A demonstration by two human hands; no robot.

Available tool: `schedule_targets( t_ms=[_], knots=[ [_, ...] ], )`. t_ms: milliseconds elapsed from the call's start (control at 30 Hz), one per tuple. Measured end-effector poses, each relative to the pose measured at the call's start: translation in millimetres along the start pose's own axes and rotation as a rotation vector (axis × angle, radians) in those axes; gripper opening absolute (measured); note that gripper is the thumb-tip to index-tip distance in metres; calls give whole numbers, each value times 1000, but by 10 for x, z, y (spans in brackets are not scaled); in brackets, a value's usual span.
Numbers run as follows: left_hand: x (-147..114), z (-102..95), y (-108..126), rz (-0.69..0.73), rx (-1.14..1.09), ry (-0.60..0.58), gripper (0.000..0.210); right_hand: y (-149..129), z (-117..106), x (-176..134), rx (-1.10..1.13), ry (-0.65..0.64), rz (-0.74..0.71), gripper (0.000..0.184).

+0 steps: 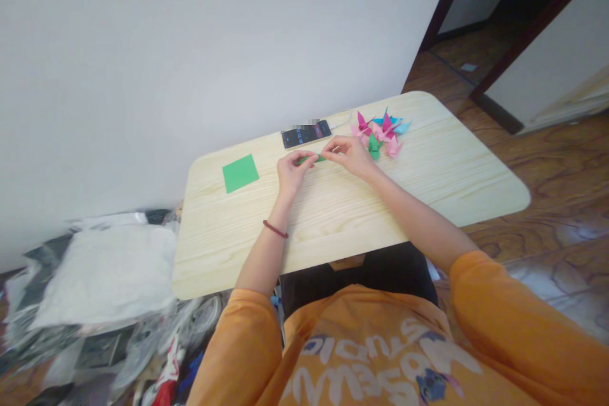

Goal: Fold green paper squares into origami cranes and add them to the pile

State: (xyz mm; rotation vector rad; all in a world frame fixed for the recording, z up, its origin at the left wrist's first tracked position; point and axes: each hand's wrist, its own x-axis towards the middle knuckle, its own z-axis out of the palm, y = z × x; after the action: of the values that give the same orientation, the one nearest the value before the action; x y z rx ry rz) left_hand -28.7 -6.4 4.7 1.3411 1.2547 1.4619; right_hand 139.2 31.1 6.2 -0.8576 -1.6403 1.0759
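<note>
Between my two hands is a small folded piece of green paper (pixel 320 157), mostly covered by my fingers. My left hand (pixel 292 170) pinches its left part between thumb and fingertips. On its right end, my right hand (pixel 349 153) closes thumb and fingers. Just right of my right hand lies a cluster of folded paper cranes (pixel 386 128) in pink, magenta, blue and green; the green crane (pixel 374 146) is nearest to it. A flat green paper square (pixel 240 173) rests on the table to the left of my left hand.
A phone (pixel 307 134) with its screen lit lies behind my hands, a cable running from it to the right. The pale wooden table (pixel 333 216) has rounded corners and stands against a white wall (pixel 214 44). Left of it, a white cushion-like bundle (pixel 109 266) sits among plastic bags.
</note>
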Motion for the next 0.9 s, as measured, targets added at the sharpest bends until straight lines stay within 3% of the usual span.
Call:
schedule_targets(
  t_ms=[200, 400, 700, 800, 900],
  knots=[
    [-2, 3, -46, -79, -33, 27, 23, -22, -2, 7, 67, 1, 72, 28],
    [34, -4, -123, -169, -215, -63, 32, 44, -1, 33, 82, 61, 125, 31],
    [0, 26, -148, -151, -244, -51, 46, 126, 11, 32, 124, 111, 152, 36],
    [-9, 39, -173, -125, -227, -14, 40, 87, 32, 12, 71, 108, 118, 34],
    [-6, 52, -185, -122, -223, 8, 33, 27, 38, -10, -97, 145, -11, 24]
  ],
)
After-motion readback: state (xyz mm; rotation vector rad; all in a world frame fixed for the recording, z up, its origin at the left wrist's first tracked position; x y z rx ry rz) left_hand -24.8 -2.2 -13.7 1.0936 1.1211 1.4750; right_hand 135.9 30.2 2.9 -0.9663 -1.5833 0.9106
